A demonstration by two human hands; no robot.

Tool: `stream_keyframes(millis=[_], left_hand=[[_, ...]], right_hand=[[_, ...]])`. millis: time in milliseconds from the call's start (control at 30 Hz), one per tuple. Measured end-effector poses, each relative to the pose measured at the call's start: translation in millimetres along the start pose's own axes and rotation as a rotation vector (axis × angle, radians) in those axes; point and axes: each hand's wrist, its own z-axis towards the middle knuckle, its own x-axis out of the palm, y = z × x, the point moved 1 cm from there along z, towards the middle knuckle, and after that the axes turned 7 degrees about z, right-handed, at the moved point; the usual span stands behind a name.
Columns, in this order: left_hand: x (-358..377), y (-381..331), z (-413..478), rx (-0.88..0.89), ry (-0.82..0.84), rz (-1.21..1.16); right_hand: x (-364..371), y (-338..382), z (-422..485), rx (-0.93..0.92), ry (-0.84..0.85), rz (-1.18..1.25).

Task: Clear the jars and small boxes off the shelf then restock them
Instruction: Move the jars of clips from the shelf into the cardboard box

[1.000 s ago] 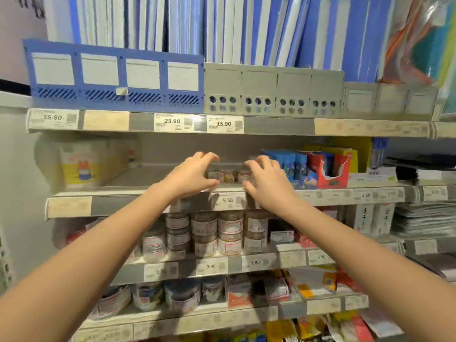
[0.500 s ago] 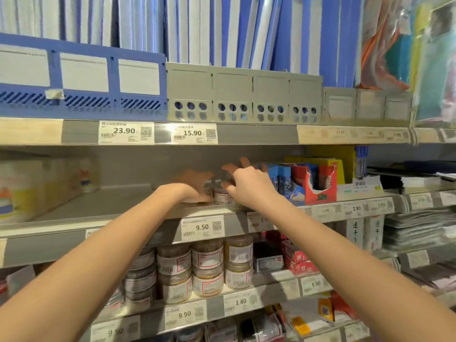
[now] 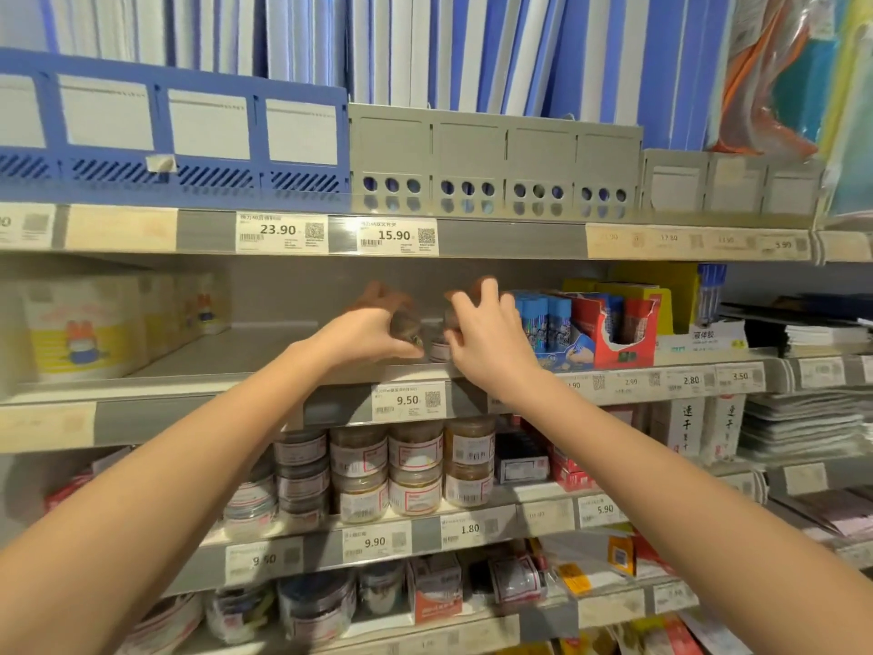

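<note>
Jars | mid front edge of the shelf | your left hand and right hand, at the lip a second ago, now clasp them (fingers curled over) | clearing begins

Blue-and-white folders line the top. Below, a blue file rack sits upper left, touching a grey file rack. Paper stacks lie far right.
</note>
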Motion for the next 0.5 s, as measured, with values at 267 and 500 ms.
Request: stream_keyframes(millis=[267, 500], left_hand=[[-36, -8, -73, 0.013, -0.183, -0.03], [-66, 3, -185, 0.007, -0.146, 0.039]], right_hand=[[-36, 30, -49, -0.05, 0.035, 0.201], [-33, 87, -91, -0.147, 0.174, 0.3]])
